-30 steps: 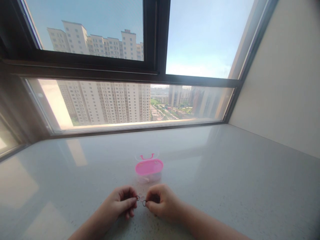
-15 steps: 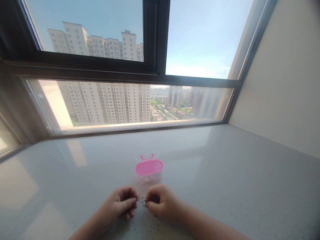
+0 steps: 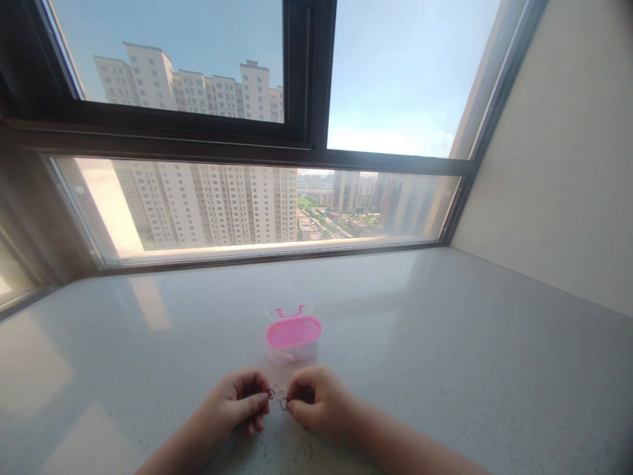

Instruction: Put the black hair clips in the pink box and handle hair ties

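Left hand (image 3: 243, 399) pinches one small dark ring (image 3: 273, 394), right hand (image 3: 319, 401) a second dark ring (image 3: 281, 404), near but apart, before the pink-rimmed box (image 3: 294, 333) on the windowsill (image 3: 445, 349); both look light, probably slippery, best gripped by the rim
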`<state>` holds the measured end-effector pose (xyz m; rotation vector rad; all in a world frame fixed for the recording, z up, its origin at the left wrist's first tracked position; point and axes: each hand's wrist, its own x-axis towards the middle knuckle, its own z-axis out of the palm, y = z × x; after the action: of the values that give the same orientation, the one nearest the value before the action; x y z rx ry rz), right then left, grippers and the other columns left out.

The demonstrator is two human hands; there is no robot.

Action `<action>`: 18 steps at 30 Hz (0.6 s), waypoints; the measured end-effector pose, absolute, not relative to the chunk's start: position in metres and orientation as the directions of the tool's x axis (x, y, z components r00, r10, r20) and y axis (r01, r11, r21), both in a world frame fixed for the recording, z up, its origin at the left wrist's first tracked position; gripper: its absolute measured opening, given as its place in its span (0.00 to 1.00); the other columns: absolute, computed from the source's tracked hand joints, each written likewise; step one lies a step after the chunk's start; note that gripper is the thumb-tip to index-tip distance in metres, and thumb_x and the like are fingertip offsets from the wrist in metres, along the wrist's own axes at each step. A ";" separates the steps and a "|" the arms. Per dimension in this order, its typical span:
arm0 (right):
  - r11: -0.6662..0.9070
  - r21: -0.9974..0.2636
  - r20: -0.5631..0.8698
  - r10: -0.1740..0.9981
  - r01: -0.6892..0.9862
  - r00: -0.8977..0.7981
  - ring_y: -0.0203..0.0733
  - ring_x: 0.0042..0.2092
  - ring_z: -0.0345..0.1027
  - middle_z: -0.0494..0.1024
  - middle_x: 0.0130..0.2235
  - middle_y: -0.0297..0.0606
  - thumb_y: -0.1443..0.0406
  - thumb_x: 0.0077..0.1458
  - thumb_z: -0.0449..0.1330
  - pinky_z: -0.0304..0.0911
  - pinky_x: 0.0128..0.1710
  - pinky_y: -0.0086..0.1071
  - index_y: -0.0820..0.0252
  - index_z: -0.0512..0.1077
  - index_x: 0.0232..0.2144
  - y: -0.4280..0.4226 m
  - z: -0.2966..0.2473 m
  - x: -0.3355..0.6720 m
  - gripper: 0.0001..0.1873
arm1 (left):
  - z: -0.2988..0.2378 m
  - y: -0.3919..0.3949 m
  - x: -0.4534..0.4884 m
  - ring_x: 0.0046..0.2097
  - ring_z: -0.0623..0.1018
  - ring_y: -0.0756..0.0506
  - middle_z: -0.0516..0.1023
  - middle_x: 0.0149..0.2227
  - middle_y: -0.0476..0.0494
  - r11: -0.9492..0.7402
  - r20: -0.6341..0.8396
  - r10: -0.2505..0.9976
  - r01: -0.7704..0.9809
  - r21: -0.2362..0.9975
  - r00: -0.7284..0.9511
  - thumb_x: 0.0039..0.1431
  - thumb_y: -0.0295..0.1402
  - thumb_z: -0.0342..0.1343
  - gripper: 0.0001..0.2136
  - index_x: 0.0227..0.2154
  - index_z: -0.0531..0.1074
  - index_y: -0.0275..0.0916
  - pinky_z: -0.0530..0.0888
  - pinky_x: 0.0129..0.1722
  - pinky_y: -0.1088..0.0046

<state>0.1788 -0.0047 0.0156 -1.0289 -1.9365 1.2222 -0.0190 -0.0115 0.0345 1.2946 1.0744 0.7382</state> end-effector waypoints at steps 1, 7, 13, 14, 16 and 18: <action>0.270 -0.919 0.094 0.858 0.286 -0.505 0.28 0.21 0.55 0.66 0.18 0.28 0.72 0.44 0.56 0.47 0.20 0.21 0.66 0.73 0.24 -0.005 0.016 0.179 0.06 | 0.034 -0.011 -0.019 0.21 0.72 0.51 0.73 0.21 0.50 0.167 -0.204 0.910 0.131 0.977 0.361 0.43 0.42 0.63 0.15 0.25 0.70 0.34 0.65 0.20 0.78; 0.258 -0.919 0.079 0.861 0.298 -0.503 0.27 0.21 0.55 0.66 0.18 0.28 0.72 0.44 0.56 0.47 0.20 0.21 0.66 0.73 0.25 -0.004 0.015 0.179 0.06 | 0.033 -0.012 -0.020 0.21 0.72 0.51 0.74 0.22 0.50 0.166 -0.203 0.909 0.132 0.977 0.364 0.44 0.42 0.63 0.15 0.25 0.70 0.34 0.65 0.20 0.78; 0.279 -0.912 0.094 0.856 0.301 -0.509 0.28 0.21 0.54 0.65 0.18 0.28 0.71 0.44 0.57 0.46 0.20 0.22 0.65 0.73 0.25 -0.003 0.011 0.179 0.05 | 0.031 -0.011 -0.020 0.21 0.72 0.51 0.73 0.21 0.50 0.166 -0.203 0.911 0.132 0.977 0.360 0.43 0.42 0.63 0.15 0.25 0.70 0.34 0.65 0.19 0.78; 0.283 -0.910 0.096 0.855 0.303 -0.510 0.28 0.21 0.54 0.65 0.18 0.28 0.71 0.44 0.57 0.46 0.20 0.22 0.65 0.73 0.24 -0.003 0.011 0.179 0.05 | 0.031 -0.011 -0.020 0.21 0.72 0.51 0.73 0.21 0.50 0.167 -0.205 0.911 0.135 0.977 0.357 0.43 0.43 0.63 0.16 0.25 0.70 0.35 0.65 0.19 0.78; 0.284 -0.909 0.093 0.853 0.306 -0.514 0.28 0.21 0.54 0.65 0.19 0.28 0.71 0.44 0.57 0.47 0.20 0.22 0.65 0.73 0.25 -0.003 0.011 0.179 0.05 | 0.031 -0.010 -0.019 0.21 0.72 0.51 0.73 0.21 0.50 0.164 -0.204 0.912 0.138 0.977 0.355 0.43 0.43 0.63 0.16 0.25 0.70 0.35 0.65 0.19 0.78; 0.278 -0.911 0.088 0.852 0.305 -0.516 0.28 0.21 0.55 0.66 0.18 0.28 0.71 0.45 0.57 0.47 0.20 0.22 0.65 0.73 0.25 -0.003 0.011 0.179 0.05 | 0.032 -0.010 -0.019 0.21 0.72 0.51 0.73 0.21 0.50 0.162 -0.204 0.912 0.143 0.976 0.355 0.42 0.44 0.63 0.16 0.25 0.70 0.35 0.65 0.19 0.78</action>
<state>0.1794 -0.0028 0.0105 -1.0359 -1.9674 1.2121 -0.0191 -0.0105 0.0318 1.3035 1.0870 0.7412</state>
